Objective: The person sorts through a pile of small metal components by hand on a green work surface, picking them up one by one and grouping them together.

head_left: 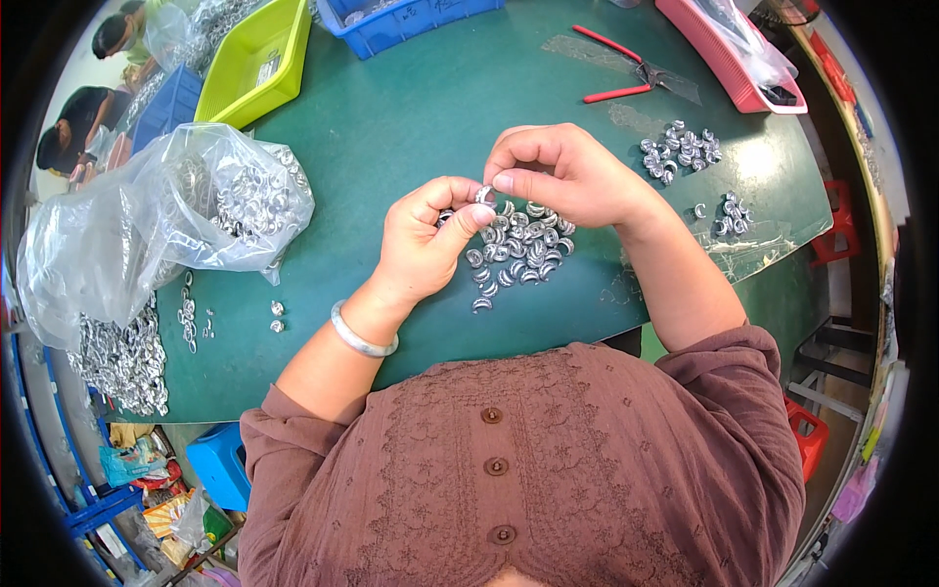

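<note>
Over the middle of the green table, my left hand [419, 237] pinches a small silver curved metal piece [484, 196] between thumb and forefinger. The fingers of my right hand [577, 178] are closed in a pinch at the top of that same piece; whether they hold a second part is hidden. A loose pile of similar silver crescent-shaped pieces [523, 249] lies just below and between both hands. Another such piece shows dark beside my left fingers, partly covered. A pale bangle [364, 333] circles my left wrist.
Left stands a clear plastic bag [259, 196] of silver pieces, with a chain heap [122, 362] below it. A green tray [256, 64] and blue crate [411, 22] are at the back. Red-handled pliers [636, 73], a pink basket [729, 59] and small piles [680, 152] lie right.
</note>
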{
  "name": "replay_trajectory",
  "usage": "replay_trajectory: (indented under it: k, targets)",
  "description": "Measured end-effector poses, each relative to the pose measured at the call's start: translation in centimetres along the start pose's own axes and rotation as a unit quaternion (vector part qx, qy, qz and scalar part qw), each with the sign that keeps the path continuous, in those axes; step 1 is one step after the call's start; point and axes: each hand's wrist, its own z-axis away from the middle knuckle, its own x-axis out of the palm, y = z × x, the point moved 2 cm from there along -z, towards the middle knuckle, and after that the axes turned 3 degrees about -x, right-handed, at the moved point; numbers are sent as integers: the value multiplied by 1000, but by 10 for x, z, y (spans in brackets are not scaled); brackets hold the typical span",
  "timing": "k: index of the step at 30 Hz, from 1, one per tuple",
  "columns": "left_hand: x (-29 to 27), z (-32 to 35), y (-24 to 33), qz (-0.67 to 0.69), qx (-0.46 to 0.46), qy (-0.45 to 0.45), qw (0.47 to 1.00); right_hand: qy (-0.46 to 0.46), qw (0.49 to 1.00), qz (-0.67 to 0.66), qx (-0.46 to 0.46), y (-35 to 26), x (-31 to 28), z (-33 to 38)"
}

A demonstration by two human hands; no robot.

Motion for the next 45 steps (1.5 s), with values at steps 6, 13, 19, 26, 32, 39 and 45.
replay_trajectory:
  k: [6, 13, 19, 26, 32, 39, 45]
  targets:
    - [0, 0, -1, 15, -13, 4, 1000, 1, 1000, -17, -9, -3, 0, 0]
    - [-1, -1, 0, -80, 48, 17, 995, 13, 999, 29, -39, -7, 0, 0]
    - [0, -3, 9, -195, 118, 30, 973, 37, 994, 65, -82, -7, 4, 0]
    - [0, -4, 13, -272, 158, 38, 948, 33, 991, 100, -81, -6, 3, 1]
    - [0, -5, 13, -285, 159, 42, 944, 20, 994, 88, -55, -4, 1, 1]
    - [0, -5, 17, -330, 184, 42, 925, 11, 995, 86, -45, -5, 1, 1]
    - [-1, -5, 16, -366, 203, 42, 907, 11, 995, 85, -48, -4, 1, 0]
